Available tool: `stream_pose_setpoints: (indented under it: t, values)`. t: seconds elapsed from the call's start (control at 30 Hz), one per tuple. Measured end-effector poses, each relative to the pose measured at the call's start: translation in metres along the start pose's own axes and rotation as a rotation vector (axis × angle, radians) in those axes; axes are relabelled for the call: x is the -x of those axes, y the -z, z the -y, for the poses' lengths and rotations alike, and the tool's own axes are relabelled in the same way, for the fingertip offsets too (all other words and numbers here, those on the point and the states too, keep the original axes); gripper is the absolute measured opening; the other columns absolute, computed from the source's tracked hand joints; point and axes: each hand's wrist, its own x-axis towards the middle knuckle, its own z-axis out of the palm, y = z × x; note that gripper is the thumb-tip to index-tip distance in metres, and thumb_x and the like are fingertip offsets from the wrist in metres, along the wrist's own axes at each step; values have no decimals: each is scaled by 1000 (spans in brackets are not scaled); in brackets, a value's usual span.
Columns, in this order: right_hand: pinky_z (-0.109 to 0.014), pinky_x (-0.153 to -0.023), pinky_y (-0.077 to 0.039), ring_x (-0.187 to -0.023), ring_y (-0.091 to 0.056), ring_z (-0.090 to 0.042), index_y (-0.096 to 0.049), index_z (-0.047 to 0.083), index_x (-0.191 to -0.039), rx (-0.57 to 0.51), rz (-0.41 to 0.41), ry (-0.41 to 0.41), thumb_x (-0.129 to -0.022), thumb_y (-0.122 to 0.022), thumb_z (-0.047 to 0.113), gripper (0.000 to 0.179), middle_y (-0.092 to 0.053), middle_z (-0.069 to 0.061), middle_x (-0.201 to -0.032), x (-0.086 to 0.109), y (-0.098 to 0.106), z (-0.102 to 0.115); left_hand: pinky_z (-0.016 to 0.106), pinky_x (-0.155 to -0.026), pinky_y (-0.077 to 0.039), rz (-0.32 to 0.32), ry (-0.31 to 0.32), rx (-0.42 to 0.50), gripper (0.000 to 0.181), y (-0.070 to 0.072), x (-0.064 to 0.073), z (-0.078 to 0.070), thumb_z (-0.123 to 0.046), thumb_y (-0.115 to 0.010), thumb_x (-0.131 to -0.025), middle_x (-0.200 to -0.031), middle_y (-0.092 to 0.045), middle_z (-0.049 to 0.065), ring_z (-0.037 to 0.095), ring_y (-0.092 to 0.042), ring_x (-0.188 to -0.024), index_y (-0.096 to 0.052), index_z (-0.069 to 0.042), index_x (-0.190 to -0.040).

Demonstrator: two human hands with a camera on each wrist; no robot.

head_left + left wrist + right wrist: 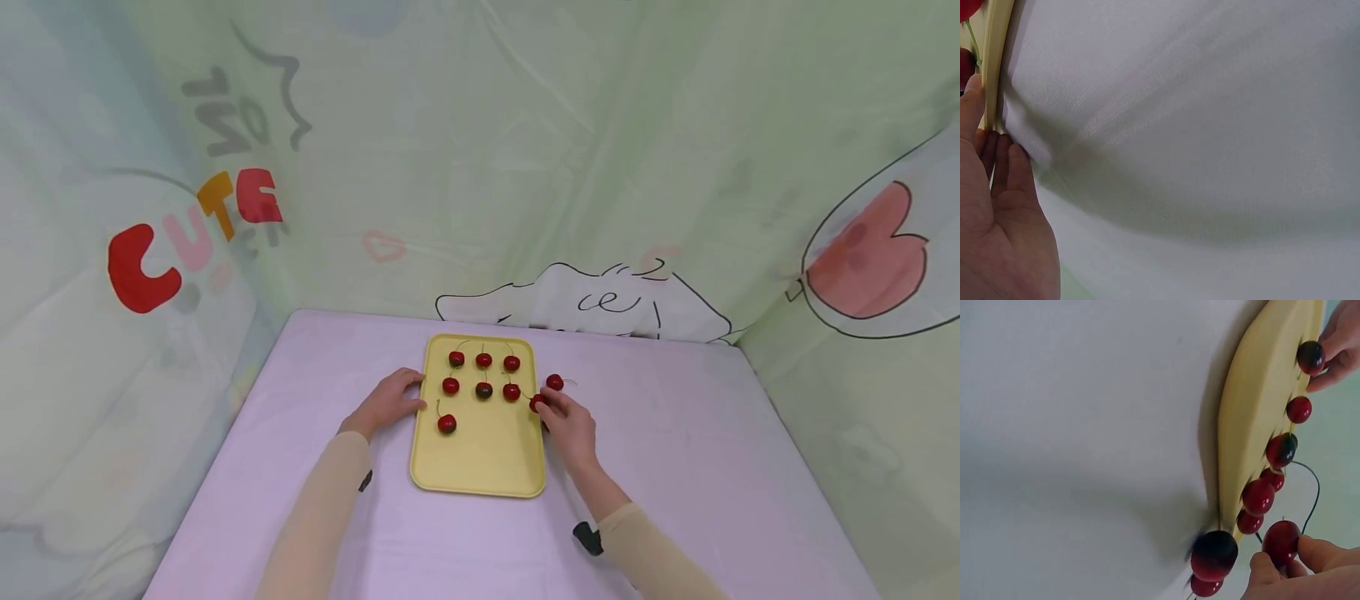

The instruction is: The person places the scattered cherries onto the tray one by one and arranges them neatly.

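On the yellow tray (480, 467) lie several dark red cherries: two rows of three, and a single cherry (447, 424) at the left below them. My left hand (390, 402) holds the tray's left rim, thumb over it and fingers on the outer side. Above the tray's right edge, my right hand (572, 427) pinches a cherry (1281, 543) between thumb and fingertips; its thin stem shows. Just outside that edge, a red cherry (554, 382) rests on the table. Another dark cherry (1214, 556) lies close by, mostly hidden by the right hand in the head view.
A pale lilac cloth covers the table (675, 467). Behind and at both sides hangs a printed curtain (450, 167) with letters and drawings. Dark bands (588, 538) show by the wrists.
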Motion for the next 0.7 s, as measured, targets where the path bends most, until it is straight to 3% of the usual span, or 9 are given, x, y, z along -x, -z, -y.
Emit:
stream_pose_setpoints:
  t: [0.4, 0.7]
  values:
    - [-26, -86, -56, -108, -66, -23, -69, 6, -120, -38, 85, 72, -90, -72, 16, 32, -68, -12, -121, 7, -34, -4, 40, -114, -34, 8, -11, -3, 53, 2, 1, -2, -22, -72, -90, -138, -53, 10, 27, -44, -133, -54, -4, -136]
    - [-33, -91, -55, -110, -65, -24, -70, 5, -118, 20, 127, 113, -89, -72, 12, 30, -68, -11, -119, 11, -55, 1, 39, -115, -34, 9, -1, -9, 53, 1, 1, -2, -23, -72, -90, -139, -52, 9, 26, -44, -133, -54, -4, -136]
